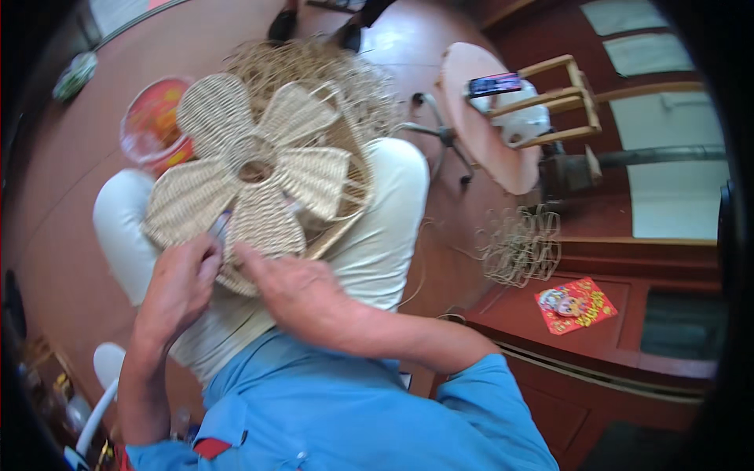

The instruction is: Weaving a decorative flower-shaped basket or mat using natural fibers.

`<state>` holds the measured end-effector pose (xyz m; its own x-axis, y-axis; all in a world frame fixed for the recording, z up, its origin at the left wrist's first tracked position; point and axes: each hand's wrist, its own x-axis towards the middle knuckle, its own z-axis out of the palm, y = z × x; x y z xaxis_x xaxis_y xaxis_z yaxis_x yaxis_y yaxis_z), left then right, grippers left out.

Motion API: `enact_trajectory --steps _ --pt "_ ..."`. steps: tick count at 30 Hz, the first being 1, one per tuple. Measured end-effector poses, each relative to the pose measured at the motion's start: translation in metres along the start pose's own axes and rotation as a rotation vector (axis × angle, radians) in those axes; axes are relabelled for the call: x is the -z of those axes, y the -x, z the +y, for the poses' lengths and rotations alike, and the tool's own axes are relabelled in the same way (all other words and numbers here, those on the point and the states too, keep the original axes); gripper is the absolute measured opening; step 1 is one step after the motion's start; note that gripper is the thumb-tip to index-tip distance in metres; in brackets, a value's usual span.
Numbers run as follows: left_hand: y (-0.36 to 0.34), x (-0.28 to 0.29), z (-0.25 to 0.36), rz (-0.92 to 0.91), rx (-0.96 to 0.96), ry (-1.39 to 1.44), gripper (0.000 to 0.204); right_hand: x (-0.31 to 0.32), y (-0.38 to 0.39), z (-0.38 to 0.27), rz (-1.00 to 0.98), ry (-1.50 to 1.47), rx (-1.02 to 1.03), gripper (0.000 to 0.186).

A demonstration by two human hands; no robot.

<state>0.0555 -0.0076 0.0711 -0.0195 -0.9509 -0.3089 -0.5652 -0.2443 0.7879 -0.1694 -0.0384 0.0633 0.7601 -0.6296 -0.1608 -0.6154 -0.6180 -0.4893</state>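
Observation:
A large woven straw flower [263,220], with broad petals around a small open centre, lies across my lap on a shallow woven basket [363,182]. At the gap between the two lower petals, my left hand [182,275] is closed. A slim object with a bluish part [222,223] shows just beyond its fingertips, too blurred to name. My right hand [294,286] comes in from the right, its fingers closed at the near edge of the lowest petal, the index fingertip touching the weave. The undersides of both hands are hidden.
Loose straw strands [314,67] lie in a heap beyond my knees. A red-patterned bucket [154,129] stands at the left. On the right are a wheeled pink-topped stool [503,169] with a phone [495,85], and coiled straw [520,250]. Another person's feet [283,27] show at the top.

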Motion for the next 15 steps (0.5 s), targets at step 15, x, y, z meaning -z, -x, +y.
enact_trajectory --steps 15 --pt "0.004 -0.014 -0.023 0.110 -0.095 0.008 0.010 -0.010 -0.007 -0.004 0.065 -0.022 0.031 0.075"
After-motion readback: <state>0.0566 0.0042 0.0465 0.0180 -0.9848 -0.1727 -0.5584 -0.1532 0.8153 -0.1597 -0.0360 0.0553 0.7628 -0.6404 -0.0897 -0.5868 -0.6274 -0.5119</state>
